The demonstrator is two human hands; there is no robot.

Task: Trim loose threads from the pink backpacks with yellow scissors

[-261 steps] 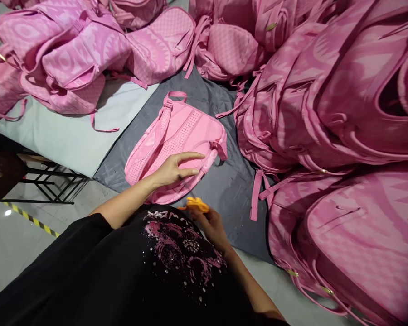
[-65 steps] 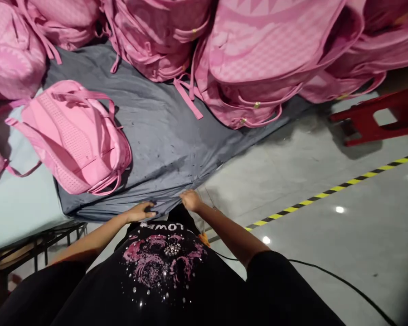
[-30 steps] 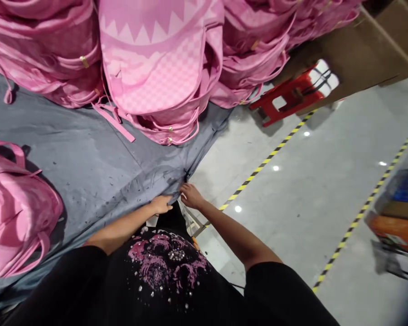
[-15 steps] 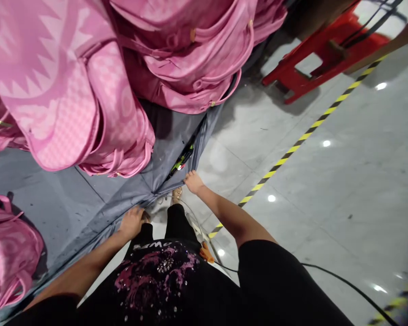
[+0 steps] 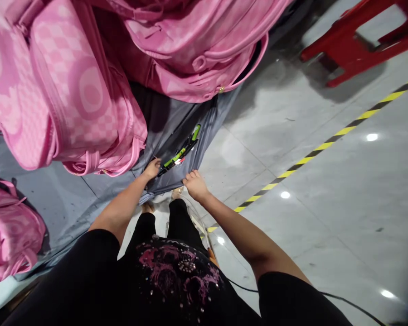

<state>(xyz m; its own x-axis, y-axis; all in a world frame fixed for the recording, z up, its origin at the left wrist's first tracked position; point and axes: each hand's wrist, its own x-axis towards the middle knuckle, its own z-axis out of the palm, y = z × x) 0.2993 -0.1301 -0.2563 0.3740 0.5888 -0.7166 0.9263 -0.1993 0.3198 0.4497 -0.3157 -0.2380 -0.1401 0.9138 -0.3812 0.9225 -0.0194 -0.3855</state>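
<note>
A grey cloth [image 5: 71,190] lies beneath pink checkered backpacks [image 5: 88,90]. My right hand [image 5: 195,184] is closed on the cloth's edge at its front right corner. Just left of it, my left hand [image 5: 152,168] has its fingers bent together on a fold of the same cloth. Between the two hands, in a pocket of the cloth, lie green and black tools or pens [image 5: 180,154] with a bit of red and white; their exact kind is unclear.
A red plastic stool [image 5: 357,50] stands on the tiled floor at the upper right. Yellow and black tape [image 5: 316,154] runs diagonally across the floor. Another pink backpack [image 5: 12,231] lies at the left, and a black cable [image 5: 347,301] trails at the lower right.
My left hand has moved up and right from the cloth's near edge to the fold beside the green and black items. The cloth pocket around them is wider. The view has shifted closer.
</note>
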